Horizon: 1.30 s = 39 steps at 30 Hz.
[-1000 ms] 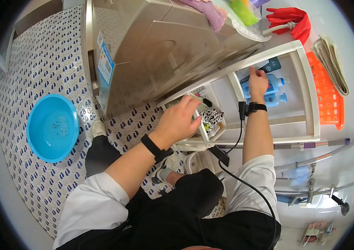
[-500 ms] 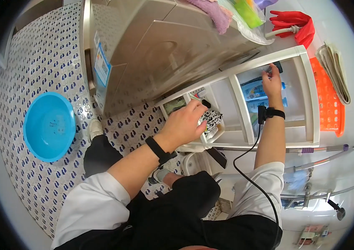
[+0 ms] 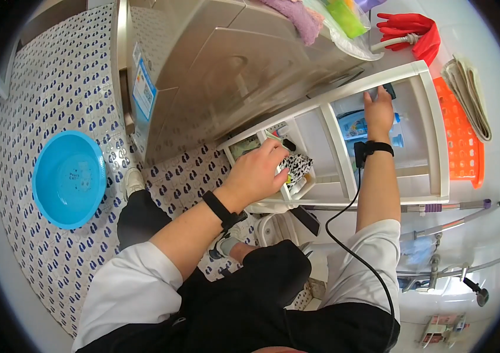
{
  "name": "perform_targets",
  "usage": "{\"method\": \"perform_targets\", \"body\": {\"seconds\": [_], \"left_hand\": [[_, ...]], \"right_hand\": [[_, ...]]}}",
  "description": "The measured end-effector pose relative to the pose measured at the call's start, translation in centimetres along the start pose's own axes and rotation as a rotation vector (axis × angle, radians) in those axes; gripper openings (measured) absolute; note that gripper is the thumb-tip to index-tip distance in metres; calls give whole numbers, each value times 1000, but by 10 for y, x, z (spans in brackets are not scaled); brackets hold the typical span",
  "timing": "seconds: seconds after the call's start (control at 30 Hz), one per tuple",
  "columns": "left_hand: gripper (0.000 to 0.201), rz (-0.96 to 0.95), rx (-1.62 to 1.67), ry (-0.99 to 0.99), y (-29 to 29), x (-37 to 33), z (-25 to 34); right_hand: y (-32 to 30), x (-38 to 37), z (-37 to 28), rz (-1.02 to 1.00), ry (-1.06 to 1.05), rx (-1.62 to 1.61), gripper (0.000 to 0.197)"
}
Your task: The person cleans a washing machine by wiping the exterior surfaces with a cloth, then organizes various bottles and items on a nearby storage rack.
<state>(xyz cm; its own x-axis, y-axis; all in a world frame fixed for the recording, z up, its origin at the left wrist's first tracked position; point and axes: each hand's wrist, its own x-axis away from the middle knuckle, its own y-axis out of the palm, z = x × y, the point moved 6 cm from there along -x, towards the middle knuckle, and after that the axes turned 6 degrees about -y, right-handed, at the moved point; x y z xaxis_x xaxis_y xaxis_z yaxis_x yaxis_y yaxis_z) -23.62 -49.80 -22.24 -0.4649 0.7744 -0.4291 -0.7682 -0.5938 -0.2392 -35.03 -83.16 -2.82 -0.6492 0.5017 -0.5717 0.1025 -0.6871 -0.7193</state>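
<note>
A white plastic shelf rack (image 3: 331, 138) stands in front of me, its compartments seen from above. My left hand (image 3: 257, 175) is curled over the rack's near end, thumb apart from the bent fingers, seemingly gripping its edge; the contact is hidden. Beside that thumb lies a black-and-white patterned cloth (image 3: 298, 167) in a white basket (image 3: 306, 189). My right hand (image 3: 379, 115) reaches into the compartment farther right. Its fingers are bent next to a dark object (image 3: 390, 90), partly hidden by them and too small to name. Blue bottles (image 3: 353, 126) lie under and beside that hand.
A blue basin (image 3: 69, 179) sits on the patterned floor at left. Beyond the rack is a beige appliance (image 3: 226, 70). Red gloves (image 3: 417, 35), an orange basket (image 3: 459, 138) and a folded cloth (image 3: 467, 97) are at right. A black cable (image 3: 350, 250) hangs from my right wrist.
My right hand has shifted slightly left and up within the compartment, its fingers still beside the dark object. The left hand has barely moved. The whole view has shifted a little.
</note>
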Motion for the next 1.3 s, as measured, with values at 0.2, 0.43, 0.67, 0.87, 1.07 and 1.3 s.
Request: {"method": "perform_targets", "body": {"seconds": [0.2,0.43,0.67,0.87,1.07,1.3], "left_hand": [[29,12,-11,4,-3,0,-1],[28,-7,37,12,3,-4,8],[28,88,-61,-76,-34,-5,-9],[22,238,-90,-213,-45,-9,-31],[25,222,-371,-218,-74,2,-59],[24,132,-391,-178,-65,12,-60]], "right_hand": [[-13,7,-14,-55,55,38,63],[-45,35,-13,28,54,-14,62],[-52,218,-107,178,259,-648,27],[117,496,-202,-596,534,-783,28],[119,586,-273,-917,753,-813,41],[107,573,-325,-1026,696,-1070,44]]}}
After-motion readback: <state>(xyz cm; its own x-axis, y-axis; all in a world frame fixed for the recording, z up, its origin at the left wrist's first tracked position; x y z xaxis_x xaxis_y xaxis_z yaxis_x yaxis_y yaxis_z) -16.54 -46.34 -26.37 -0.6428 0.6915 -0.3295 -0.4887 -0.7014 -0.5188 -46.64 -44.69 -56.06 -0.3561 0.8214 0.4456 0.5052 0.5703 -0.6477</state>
